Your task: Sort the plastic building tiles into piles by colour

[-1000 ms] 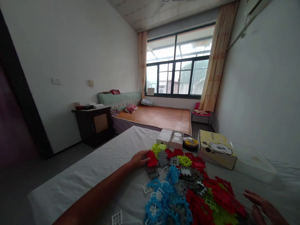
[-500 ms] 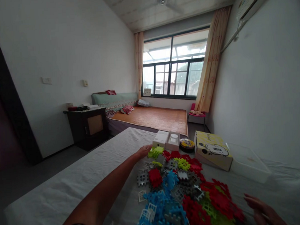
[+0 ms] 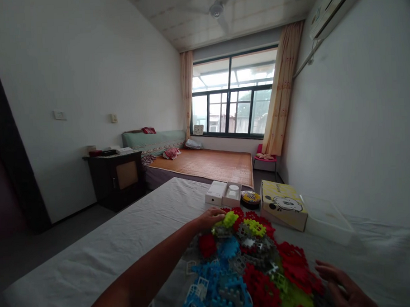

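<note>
My left hand (image 3: pixel 210 219) reaches to the far left edge of a pile of plastic building pieces. Its fingers are stretched out against a lime-green toothed piece (image 3: pixel 230 219). On the pile's right side is my right hand (image 3: pixel 341 284), fingers extended and a little apart, beside the red pieces (image 3: pixel 294 265). Between the hands lie blue pieces (image 3: pixel 227 279), grey pieces (image 3: pixel 249 244) and more red and green ones. Several white lattice window pieces (image 3: pixel 199 289) rest on the near left part of the pile.
Behind the pile stand a white box (image 3: pixel 215 192), an open small box (image 3: pixel 231 194), a round tin (image 3: pixel 250 199), a yellow cartoon box (image 3: pixel 284 206) and a clear plastic tub (image 3: pixel 330 220). A grey-white cloth (image 3: pixel 127 234) covers the surface. Beyond it is a bed (image 3: pixel 208 164).
My left hand has moved right and nearer, and the lime-green piece has shifted with it, away from the white box. My right hand has come closer to the pile. The view has tilted up slightly.
</note>
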`<state>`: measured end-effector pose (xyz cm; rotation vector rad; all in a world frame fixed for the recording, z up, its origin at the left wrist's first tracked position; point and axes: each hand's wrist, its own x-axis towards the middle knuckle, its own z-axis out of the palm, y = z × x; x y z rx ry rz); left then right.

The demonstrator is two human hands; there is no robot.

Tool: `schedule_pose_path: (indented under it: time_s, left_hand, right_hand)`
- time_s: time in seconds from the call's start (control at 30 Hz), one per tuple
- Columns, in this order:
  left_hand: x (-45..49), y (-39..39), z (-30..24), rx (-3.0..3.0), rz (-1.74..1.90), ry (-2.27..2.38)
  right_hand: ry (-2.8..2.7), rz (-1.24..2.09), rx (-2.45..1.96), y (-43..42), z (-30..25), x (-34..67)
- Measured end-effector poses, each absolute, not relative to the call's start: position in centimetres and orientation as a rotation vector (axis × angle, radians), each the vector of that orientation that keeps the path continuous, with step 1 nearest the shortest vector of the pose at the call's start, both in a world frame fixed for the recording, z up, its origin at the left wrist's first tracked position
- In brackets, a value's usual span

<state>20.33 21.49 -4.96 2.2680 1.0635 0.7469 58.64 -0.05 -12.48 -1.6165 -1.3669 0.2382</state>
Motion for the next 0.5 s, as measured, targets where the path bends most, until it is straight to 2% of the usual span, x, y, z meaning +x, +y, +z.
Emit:
schedule_pose_path:
  time_s: [0.27,0.4,0.5]
  left_hand:
    - [21.3,10.8,1.3,2.418,0.698,0.618]
    - [15.3,5.4,-0.1,2.382,0.857,1.061]
    - [9.5,2.5,-3.9,2.328,0.712,1.659]
  right_hand:
    - [-1.344,0.242,-1.715,-0.8,-11.9,58.8]
    - [-1.329,0.273,-1.755,-0.8,-11.7,59.8]
    - [-1.281,0.297,-1.747,-0.4,-12.0,60.3]
